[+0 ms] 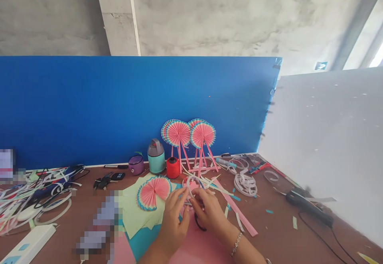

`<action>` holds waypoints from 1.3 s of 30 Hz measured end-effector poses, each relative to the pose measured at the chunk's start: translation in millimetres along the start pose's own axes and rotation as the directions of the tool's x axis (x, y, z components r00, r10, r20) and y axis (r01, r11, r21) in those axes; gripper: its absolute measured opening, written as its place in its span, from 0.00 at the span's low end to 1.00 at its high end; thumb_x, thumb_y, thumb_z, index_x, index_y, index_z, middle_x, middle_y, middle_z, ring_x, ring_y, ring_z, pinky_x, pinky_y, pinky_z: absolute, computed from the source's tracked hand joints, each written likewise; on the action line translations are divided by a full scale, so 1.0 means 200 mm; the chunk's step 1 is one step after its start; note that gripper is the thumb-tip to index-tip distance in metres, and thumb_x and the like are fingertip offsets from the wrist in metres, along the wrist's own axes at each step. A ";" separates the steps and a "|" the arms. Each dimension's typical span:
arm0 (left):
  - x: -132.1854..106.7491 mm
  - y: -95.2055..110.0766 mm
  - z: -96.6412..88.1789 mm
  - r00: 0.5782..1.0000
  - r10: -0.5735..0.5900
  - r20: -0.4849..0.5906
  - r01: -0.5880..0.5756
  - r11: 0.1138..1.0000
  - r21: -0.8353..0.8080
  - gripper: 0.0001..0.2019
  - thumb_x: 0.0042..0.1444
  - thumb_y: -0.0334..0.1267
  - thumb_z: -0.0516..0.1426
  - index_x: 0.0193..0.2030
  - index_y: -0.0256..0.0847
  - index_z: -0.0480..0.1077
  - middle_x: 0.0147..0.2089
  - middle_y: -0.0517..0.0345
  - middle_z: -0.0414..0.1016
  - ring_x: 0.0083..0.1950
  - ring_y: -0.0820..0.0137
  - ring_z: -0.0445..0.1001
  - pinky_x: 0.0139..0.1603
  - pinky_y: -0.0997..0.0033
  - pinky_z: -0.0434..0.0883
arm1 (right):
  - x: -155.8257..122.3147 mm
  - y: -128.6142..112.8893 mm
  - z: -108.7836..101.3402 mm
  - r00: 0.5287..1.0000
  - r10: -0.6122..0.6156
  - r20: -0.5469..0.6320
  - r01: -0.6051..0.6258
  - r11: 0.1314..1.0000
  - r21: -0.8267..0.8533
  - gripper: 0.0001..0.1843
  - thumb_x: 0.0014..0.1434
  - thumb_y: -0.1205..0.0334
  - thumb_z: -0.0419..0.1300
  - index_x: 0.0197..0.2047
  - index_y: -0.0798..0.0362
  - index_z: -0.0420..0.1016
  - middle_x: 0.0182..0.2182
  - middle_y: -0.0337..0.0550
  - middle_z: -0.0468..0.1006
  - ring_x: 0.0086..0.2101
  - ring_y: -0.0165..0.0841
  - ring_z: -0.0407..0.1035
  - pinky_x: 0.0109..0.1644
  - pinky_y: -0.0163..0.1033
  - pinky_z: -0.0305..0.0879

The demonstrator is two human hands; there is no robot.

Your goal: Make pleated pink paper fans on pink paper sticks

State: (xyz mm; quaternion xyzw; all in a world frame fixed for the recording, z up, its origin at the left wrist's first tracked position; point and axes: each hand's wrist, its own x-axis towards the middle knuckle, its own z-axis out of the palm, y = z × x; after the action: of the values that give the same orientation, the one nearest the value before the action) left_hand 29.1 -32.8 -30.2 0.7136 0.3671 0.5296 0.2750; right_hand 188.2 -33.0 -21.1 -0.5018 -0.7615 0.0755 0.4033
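My left hand [176, 212] and my right hand [208, 206] are close together above pink paper [200, 244]. The fingers of both are bent in a pinch on a thin white strip [191, 179] that curls up in a loop between them. Just left of my left hand, a pleated pink paper fan [154, 192] with a blue-and-cream edge lies partly spread on light green sheets [131, 208]. Something dark and curved [199, 223] shows under my right hand; its kind is unclear. The fingertips partly hide what lies beneath them.
Finished pink fans on stick legs [178, 133] lean against the blue partition [89, 108]. Before it stand a purple pot [136, 164], a teal flask [156, 161] and a red container [172, 168]. White strip coils [245, 184], a black device [309, 207] and a power strip [28, 244] lie around.
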 end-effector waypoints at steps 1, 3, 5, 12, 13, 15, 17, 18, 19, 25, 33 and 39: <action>0.00 0.00 0.00 1.000 -0.007 -0.004 0.007 1.000 -0.015 0.21 0.52 0.34 0.56 0.54 0.49 0.71 0.55 0.47 0.71 0.59 0.54 0.64 0.61 0.51 0.57 | 0.00 0.00 0.00 1.000 0.000 0.009 0.000 1.000 -0.010 0.07 0.61 0.59 0.51 0.39 0.50 0.69 0.24 0.41 0.72 0.30 0.36 0.64 0.33 0.36 0.57; 0.00 0.00 0.00 0.999 -0.023 -0.025 0.022 0.998 -0.052 0.19 0.51 0.34 0.57 0.52 0.48 0.73 0.54 0.47 0.72 0.58 0.54 0.65 0.61 0.51 0.57 | 0.00 0.00 0.00 1.000 0.007 0.024 -0.007 1.000 -0.015 0.08 0.61 0.59 0.51 0.39 0.50 0.69 0.25 0.41 0.73 0.30 0.36 0.64 0.33 0.36 0.56; 0.00 0.00 0.00 0.998 -0.029 -0.051 0.025 0.998 -0.065 0.16 0.51 0.34 0.58 0.47 0.48 0.75 0.52 0.47 0.74 0.56 0.54 0.67 0.60 0.52 0.59 | 0.00 0.00 0.00 0.999 0.014 0.029 -0.014 1.000 -0.013 0.08 0.61 0.58 0.51 0.39 0.50 0.69 0.25 0.41 0.73 0.30 0.35 0.64 0.34 0.36 0.56; 0.02 0.01 0.00 0.970 -0.190 -0.149 0.168 0.974 -0.152 0.04 0.51 0.39 0.59 0.29 0.43 0.74 0.45 0.48 0.76 0.49 0.58 0.71 0.54 0.58 0.65 | 0.01 -0.03 -0.02 0.986 -0.052 0.158 0.057 0.998 -0.030 0.09 0.60 0.62 0.49 0.30 0.51 0.67 0.22 0.38 0.69 0.27 0.32 0.60 0.36 0.37 0.54; 0.04 0.01 -0.01 0.961 -0.229 -0.156 0.201 0.963 -0.178 0.05 0.51 0.41 0.59 0.29 0.43 0.73 0.45 0.48 0.76 0.49 0.58 0.71 0.54 0.59 0.64 | 0.02 -0.03 -0.03 0.981 -0.066 0.180 0.073 0.997 -0.030 0.10 0.60 0.64 0.48 0.27 0.51 0.65 0.22 0.38 0.68 0.27 0.32 0.59 0.37 0.37 0.54; 0.06 0.00 -0.02 0.933 -0.310 -0.181 0.262 0.933 -0.246 0.08 0.50 0.43 0.60 0.29 0.42 0.72 0.45 0.48 0.76 0.49 0.58 0.72 0.53 0.59 0.65 | 0.02 -0.03 -0.04 0.978 -0.081 0.193 0.085 0.996 -0.014 0.12 0.59 0.67 0.47 0.25 0.51 0.63 0.21 0.37 0.66 0.26 0.31 0.58 0.38 0.37 0.54; 0.09 -0.01 -0.04 0.903 -0.377 -0.204 0.305 0.899 -0.313 0.10 0.47 0.45 0.61 0.28 0.40 0.72 0.43 0.47 0.77 0.48 0.57 0.72 0.53 0.59 0.65 | 0.03 -0.03 -0.05 0.980 -0.078 0.182 0.077 0.997 0.013 0.14 0.60 0.67 0.45 0.25 0.51 0.64 0.21 0.37 0.66 0.25 0.31 0.58 0.39 0.38 0.54; 0.09 -0.01 -0.05 0.894 -0.397 -0.206 0.318 0.888 -0.334 0.11 0.45 0.46 0.62 0.27 0.40 0.72 0.43 0.47 0.77 0.47 0.57 0.72 0.52 0.59 0.65 | 0.03 -0.03 -0.05 0.982 -0.072 0.176 0.069 0.997 0.025 0.15 0.61 0.67 0.44 0.25 0.51 0.65 0.21 0.37 0.67 0.26 0.31 0.58 0.39 0.38 0.54; 0.10 -0.02 -0.05 0.889 -0.411 -0.204 0.326 0.879 -0.347 0.12 0.44 0.47 0.63 0.27 0.39 0.72 0.41 0.47 0.77 0.46 0.57 0.73 0.52 0.60 0.65 | 0.03 -0.02 -0.05 0.984 -0.062 0.168 0.056 0.998 0.036 0.16 0.62 0.66 0.43 0.26 0.51 0.65 0.22 0.37 0.68 0.26 0.31 0.58 0.40 0.39 0.53; 0.10 -0.05 -0.04 0.885 -0.429 -0.184 0.349 0.869 -0.350 0.13 0.43 0.47 0.63 0.28 0.38 0.73 0.29 0.55 0.74 0.36 0.64 0.71 0.44 0.66 0.67 | 0.04 -0.01 -0.06 0.990 -0.002 0.140 -0.006 0.999 0.054 0.17 0.62 0.65 0.44 0.23 0.51 0.64 0.22 0.37 0.67 0.26 0.31 0.57 0.38 0.39 0.52; 0.09 -0.07 -0.04 0.907 -0.368 -0.204 0.308 0.911 -0.274 0.10 0.47 0.44 0.60 0.29 0.38 0.71 0.29 0.56 0.73 0.36 0.64 0.70 0.41 0.68 0.66 | 0.05 -0.01 -0.07 0.989 -0.017 0.147 0.012 0.999 0.034 0.15 0.59 0.68 0.43 0.22 0.52 0.60 0.21 0.35 0.63 0.25 0.29 0.54 0.38 0.38 0.50; 0.07 -0.04 -0.03 0.921 -0.312 -0.234 0.264 0.940 -0.217 0.08 0.50 0.43 0.59 0.29 0.40 0.71 0.30 0.57 0.73 0.37 0.64 0.70 0.42 0.69 0.66 | 0.06 -0.02 -0.07 0.995 -0.014 0.099 0.004 0.995 0.104 0.15 0.57 0.67 0.44 0.19 0.53 0.54 0.18 0.33 0.56 0.22 0.27 0.48 0.36 0.37 0.49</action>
State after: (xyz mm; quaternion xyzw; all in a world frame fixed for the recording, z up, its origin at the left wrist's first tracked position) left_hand 23.8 -17.4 -27.1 0.5464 0.4522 0.6048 0.3623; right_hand 193.1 -29.5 -2.7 -0.4724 -0.7779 0.1383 0.3906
